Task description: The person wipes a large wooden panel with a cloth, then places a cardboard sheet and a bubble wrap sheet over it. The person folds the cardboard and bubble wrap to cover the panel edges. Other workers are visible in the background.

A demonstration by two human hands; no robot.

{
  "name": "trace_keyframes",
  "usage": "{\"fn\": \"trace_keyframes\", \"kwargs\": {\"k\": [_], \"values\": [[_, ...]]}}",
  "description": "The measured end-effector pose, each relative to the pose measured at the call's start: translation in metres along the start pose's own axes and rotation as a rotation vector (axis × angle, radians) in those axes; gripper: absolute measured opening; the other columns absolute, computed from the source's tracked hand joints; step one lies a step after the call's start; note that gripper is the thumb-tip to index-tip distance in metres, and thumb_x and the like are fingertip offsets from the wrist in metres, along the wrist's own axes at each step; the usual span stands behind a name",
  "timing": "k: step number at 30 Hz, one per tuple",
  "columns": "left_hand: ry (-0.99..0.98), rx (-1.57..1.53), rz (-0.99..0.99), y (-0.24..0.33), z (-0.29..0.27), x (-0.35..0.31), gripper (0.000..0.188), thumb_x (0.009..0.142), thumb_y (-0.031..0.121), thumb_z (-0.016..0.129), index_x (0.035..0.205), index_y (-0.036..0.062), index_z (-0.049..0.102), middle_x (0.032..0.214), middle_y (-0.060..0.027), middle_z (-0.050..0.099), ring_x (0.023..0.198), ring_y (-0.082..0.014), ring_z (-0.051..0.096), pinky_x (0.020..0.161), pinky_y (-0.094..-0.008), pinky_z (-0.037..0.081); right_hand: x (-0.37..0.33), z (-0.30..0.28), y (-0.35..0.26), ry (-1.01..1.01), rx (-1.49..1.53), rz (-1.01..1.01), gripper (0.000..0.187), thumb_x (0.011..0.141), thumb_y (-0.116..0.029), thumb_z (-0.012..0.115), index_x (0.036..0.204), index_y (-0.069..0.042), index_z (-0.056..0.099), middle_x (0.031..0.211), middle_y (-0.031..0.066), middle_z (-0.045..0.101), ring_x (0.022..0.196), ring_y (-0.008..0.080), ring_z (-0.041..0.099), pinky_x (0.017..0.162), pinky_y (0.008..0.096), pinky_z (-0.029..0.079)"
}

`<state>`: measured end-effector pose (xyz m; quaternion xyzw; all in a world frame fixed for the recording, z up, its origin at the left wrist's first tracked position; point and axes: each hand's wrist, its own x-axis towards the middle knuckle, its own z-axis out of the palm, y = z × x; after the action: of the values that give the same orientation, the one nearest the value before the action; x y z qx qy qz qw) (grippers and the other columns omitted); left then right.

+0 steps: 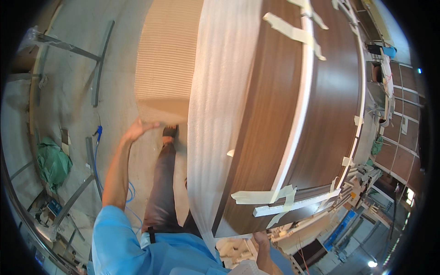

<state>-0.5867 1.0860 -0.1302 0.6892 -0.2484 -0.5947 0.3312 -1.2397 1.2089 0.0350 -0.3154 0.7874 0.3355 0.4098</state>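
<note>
My left hand [135,130] reaches out with its fingers stretched, beside the near end of a sheet of ribbed brown cardboard [167,55]. Nothing shows in its grip, and I cannot tell whether it touches the sheet. To the right stands a large dark brown wood-grain panel piece [256,137], with white foam sheeting [213,114] along its left side. Strips of cream tape [288,31] hold white edging strips [293,119] on it. My right hand [261,238] is at the panel's near lower edge, its fingers hidden there.
A blue air gun [98,132] with a blue hose lies on the floor to the left. Metal frames [97,68] and a green bag [52,160] are farther left. At the far right, a person in blue [388,51] is near stacked boards [403,96].
</note>
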Motion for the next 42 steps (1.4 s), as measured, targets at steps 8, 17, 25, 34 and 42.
{"fn": "trace_keyframes", "kwargs": {"k": [8, 17, 25, 34, 42], "values": [[-0.095, -0.182, -0.085, -0.052, 0.052, -0.138, 0.072, 0.073, 0.025, 0.08, 0.133, -0.0002, 0.048, 0.125, -0.0131, 0.059, 0.12, -0.0241, 0.051, 0.103, -0.0363, 0.039, 0.038, -0.01, -0.013, -0.185, 0.147, -0.49, 0.055, 0.09, -0.035, 0.062, 0.133, -0.002, 0.053, 0.136, 0.0125, 0.054, 0.129, 0.0242, 0.045, 0.106, 0.0341, 0.037], [0.001, -0.334, -0.261, -0.083, 0.102, -0.283, 0.063, 0.081, 0.017, 0.074, 0.133, -0.003, 0.045, 0.118, -0.0143, 0.062, 0.107, -0.0263, 0.061, 0.094, -0.0377, 0.05, 0.023, 0.02, -0.034, -0.462, 0.706, -0.671, 0.041, 0.087, -0.021, 0.072, 0.12, -0.001, 0.059, 0.112, 0.0091, 0.066, 0.101, 0.0163, 0.063, 0.089, 0.0296, 0.05], [-0.04, -0.408, -0.051, -0.018, 0.106, -0.349, 0.055, 0.084, 0.022, 0.07, 0.126, -0.0061, 0.05, 0.113, -0.0189, 0.063, 0.099, -0.0236, 0.065, 0.084, -0.0336, 0.055, -0.042, 0.03, -0.042, -0.188, 0.652, -0.985, 0.039, 0.083, -0.022, 0.074, 0.114, -0.002, 0.062, 0.103, 0.0046, 0.065, 0.093, 0.0137, 0.06, 0.081, 0.0279, 0.049], [-0.12, -0.538, -0.005, -0.021, 0.078, -0.358, 0.052, 0.085, 0.012, 0.067, 0.13, -0.0055, 0.046, 0.113, -0.0175, 0.063, 0.097, -0.0249, 0.066, 0.082, -0.0332, 0.057, -0.016, 0.056, 0.024, 0.655, 0.579, -0.693, 0.098, 0.068, -0.044, 0.084, 0.14, 0.002, 0.035, 0.141, 0.0224, 0.037, 0.129, 0.0339, 0.04, 0.104, 0.0418, 0.038], [-0.112, -0.591, 0.003, -0.008, 0.089, -0.366, 0.052, 0.085, 0.011, 0.066, 0.13, -0.0054, 0.046, 0.112, -0.0187, 0.063, 0.094, -0.026, 0.067, 0.079, -0.0336, 0.059, 0.057, 0.081, 0.073, -0.638, 1.889, -0.451, 0.062, 0.086, -0.043, 0.07, 0.129, -0.005, 0.048, 0.126, 0.0143, 0.052, 0.119, 0.0256, 0.05, 0.096, 0.0425, 0.046]]}}
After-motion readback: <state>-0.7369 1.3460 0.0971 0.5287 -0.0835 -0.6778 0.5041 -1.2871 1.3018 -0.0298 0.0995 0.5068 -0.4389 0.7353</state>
